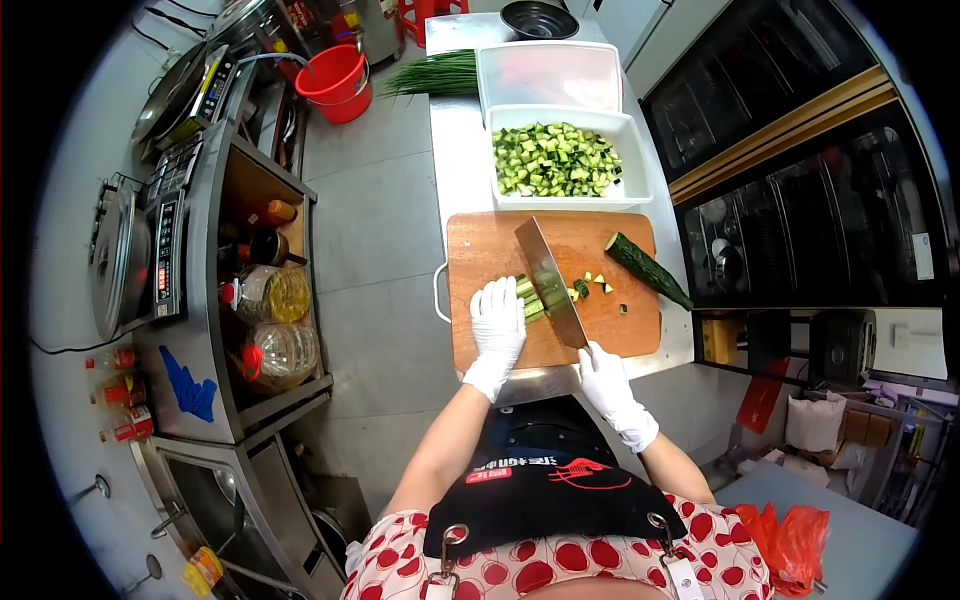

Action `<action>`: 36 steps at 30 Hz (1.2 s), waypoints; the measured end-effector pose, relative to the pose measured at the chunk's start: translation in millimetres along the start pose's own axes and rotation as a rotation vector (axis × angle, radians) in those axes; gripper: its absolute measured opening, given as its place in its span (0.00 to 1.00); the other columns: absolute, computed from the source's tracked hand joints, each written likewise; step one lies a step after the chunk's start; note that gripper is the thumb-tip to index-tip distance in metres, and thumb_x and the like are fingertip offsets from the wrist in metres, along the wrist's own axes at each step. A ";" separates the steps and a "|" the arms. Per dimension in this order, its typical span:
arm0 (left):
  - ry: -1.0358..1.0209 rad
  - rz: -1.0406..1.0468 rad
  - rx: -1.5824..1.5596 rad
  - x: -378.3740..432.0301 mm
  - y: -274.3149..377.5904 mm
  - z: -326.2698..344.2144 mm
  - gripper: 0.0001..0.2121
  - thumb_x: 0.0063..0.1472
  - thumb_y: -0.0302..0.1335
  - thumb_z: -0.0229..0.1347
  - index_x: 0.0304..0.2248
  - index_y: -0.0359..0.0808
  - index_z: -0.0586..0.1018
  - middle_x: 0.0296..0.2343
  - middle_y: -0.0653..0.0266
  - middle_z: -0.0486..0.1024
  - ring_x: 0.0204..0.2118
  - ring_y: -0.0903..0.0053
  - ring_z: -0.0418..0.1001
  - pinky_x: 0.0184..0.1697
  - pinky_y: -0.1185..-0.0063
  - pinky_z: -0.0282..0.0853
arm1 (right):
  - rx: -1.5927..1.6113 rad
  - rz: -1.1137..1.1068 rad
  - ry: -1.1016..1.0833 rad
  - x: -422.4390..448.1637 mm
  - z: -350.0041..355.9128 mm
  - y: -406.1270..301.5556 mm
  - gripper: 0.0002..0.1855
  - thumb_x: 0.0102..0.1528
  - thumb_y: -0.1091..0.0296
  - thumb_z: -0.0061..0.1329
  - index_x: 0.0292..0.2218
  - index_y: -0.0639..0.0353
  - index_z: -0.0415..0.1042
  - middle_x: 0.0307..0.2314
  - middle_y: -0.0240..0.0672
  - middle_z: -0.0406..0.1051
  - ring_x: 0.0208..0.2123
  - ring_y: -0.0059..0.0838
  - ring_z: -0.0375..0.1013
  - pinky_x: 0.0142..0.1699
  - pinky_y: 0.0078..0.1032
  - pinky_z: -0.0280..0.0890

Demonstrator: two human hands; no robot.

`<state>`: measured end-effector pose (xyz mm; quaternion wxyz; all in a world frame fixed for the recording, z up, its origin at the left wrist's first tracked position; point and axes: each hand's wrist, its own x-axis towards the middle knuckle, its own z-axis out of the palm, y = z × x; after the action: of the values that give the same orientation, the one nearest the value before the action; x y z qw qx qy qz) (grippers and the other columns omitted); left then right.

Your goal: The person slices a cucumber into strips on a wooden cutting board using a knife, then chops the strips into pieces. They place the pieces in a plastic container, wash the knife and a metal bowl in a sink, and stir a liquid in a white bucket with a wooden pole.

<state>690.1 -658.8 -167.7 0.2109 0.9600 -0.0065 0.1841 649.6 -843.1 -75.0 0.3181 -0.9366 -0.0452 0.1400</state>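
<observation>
White-gloved, my right hand [606,379] grips the handle of a broad-bladed cleaver [553,289]. Its blade slants across the wooden cutting board [487,244], up and to the left. Just left of the blade, my left hand [498,319], also gloved, holds down cucumber strips [529,304]; its fingers cover part of them. Several small cut cucumber pieces [598,279] lie right of the blade. A cucumber with one cut end [649,270] rests over the board's right edge. Beyond the board, a white plastic container [637,169] holds diced cucumber [559,161].
The steel table [454,150] also bears a translucent lid or tray [551,75], green stalks [435,73] and a black bowl [540,21]. A red bucket [341,86] stands on the floor. To the left is a steel counter [199,300]; dark glass-fronted cabinets [795,217] border the right.
</observation>
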 end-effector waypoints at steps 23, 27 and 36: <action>-0.034 -0.011 -0.020 -1.5 0.0 -3.8 0.19 0.59 0.31 0.48 0.48 0.32 0.69 0.43 0.56 0.69 0.48 0.65 0.64 0.55 0.65 0.51 | -0.024 0.041 0.029 11.7 7.7 -0.4 0.11 0.56 0.68 0.42 0.38 0.63 0.70 0.22 0.52 0.71 0.26 0.51 0.72 0.31 0.40 0.65; -0.019 -0.076 -0.032 7.1 2.9 -18.2 0.25 0.59 0.32 0.48 0.53 0.30 0.62 0.52 0.51 0.61 0.56 0.58 0.56 0.60 0.62 0.43 | -0.219 -0.150 0.112 9.2 -18.5 -8.6 0.12 0.54 0.69 0.43 0.40 0.63 0.69 0.20 0.47 0.70 0.23 0.46 0.71 0.28 0.36 0.65; -0.065 -0.020 -0.377 157.4 51.1 -116.1 0.39 0.54 0.37 0.57 0.58 0.26 0.50 0.56 0.41 0.51 0.60 0.52 0.47 0.61 0.66 0.42 | -0.783 -0.557 0.287 102.7 -104.9 -24.7 0.24 0.47 0.72 0.44 0.47 0.67 0.65 0.20 0.32 0.63 0.21 0.27 0.66 0.25 0.25 0.61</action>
<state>791.5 -647.8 6.9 0.3887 0.9089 -0.0382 0.1464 778.5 -866.8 -4.3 -0.0291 -0.9479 -0.2985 -0.1077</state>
